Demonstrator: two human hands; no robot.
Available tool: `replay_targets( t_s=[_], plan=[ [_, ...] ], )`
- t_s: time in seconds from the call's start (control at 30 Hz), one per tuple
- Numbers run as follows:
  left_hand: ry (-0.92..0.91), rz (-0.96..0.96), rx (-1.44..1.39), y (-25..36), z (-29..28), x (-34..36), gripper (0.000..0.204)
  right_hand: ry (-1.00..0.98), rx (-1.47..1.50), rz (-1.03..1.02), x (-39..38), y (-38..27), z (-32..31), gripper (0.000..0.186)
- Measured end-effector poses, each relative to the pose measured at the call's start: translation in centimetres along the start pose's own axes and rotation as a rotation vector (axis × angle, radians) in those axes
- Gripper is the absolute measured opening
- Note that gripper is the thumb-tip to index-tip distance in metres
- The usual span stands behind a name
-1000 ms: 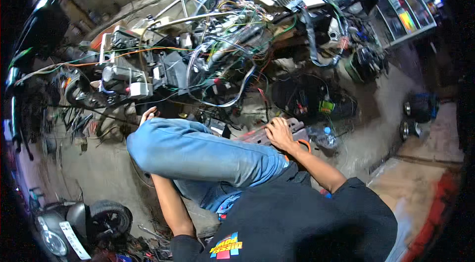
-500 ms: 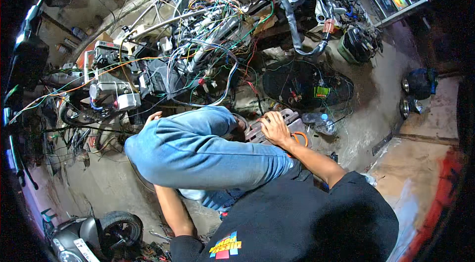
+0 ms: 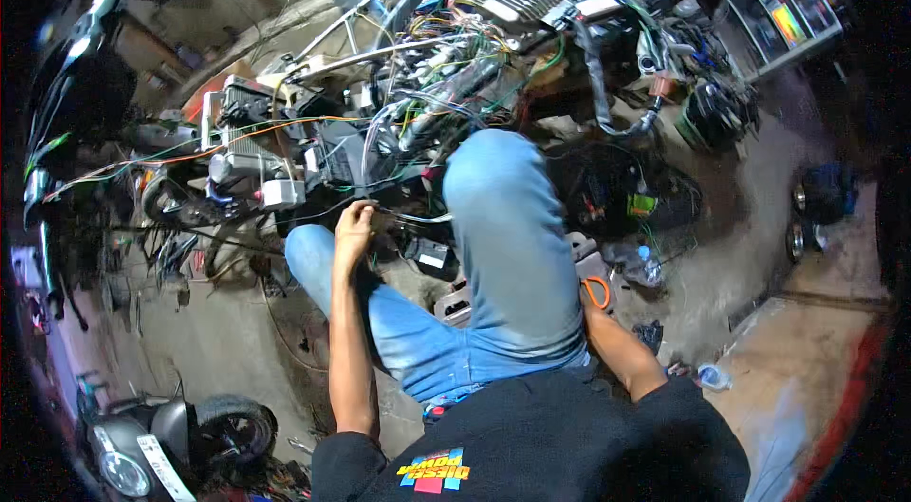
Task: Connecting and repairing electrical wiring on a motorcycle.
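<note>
Since the earlier frame the raised knee in blue jeans (image 3: 503, 246) has swung from the person's left toward the middle of the view, and the left hand (image 3: 355, 222), which lay half hidden behind that leg, now shows plainly, reaching forward to the wiring. Its fingers are curled around a thin bundle of wires (image 3: 403, 214) that runs out of the tangled wiring harness (image 3: 427, 94) of the stripped scooter frame (image 3: 380, 56); it looks like a light pinch grasp rather than a full fist. The right hand is mostly hidden behind the thigh: only the forearm (image 3: 617, 350) shows, ending beside an orange loop-shaped thing (image 3: 597, 291) low by the floor (image 3: 740, 246), and I cannot tell whether that hand is clenched or released.

The wire bundle sits just ahead of the left knee, below the grey finned box (image 3: 242, 156) and near a small white connector block (image 3: 283, 194). By my judgement it handles as a light, limp thing: it will bend and follow the hand, but it is tethered at both ends, so it gives only as much slack as the harness allows. The insulation looks smooth and thin, and the joints at connectors are the weak points. The safest hold seems to be on the sheathed run itself, close to the plug but not on the bare terminals, pulling along the wire rather than across it.
</note>
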State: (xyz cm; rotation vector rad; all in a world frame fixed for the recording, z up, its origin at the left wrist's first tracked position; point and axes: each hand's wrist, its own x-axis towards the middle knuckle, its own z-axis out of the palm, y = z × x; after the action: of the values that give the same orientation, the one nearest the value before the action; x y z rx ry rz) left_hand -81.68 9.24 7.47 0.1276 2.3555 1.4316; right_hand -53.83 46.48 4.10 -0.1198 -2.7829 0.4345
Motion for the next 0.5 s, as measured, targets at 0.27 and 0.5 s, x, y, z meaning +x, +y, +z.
replay_targets(
  t_s=[0.27, 0.5],
  plan=[
    [0.205, 0.114, 0.077, 3.9, 2.7, 0.9, 0.020, -0.016, 0.080, 0.262, -3.4, 0.3, -2.2, 0.020],
    [0.265, 0.234, 0.105, 5.7, 3.3, 1.3, 0.018, 0.004, 0.196, 0.395, -3.7, 1.0, -2.0, 0.020]
  ],
)
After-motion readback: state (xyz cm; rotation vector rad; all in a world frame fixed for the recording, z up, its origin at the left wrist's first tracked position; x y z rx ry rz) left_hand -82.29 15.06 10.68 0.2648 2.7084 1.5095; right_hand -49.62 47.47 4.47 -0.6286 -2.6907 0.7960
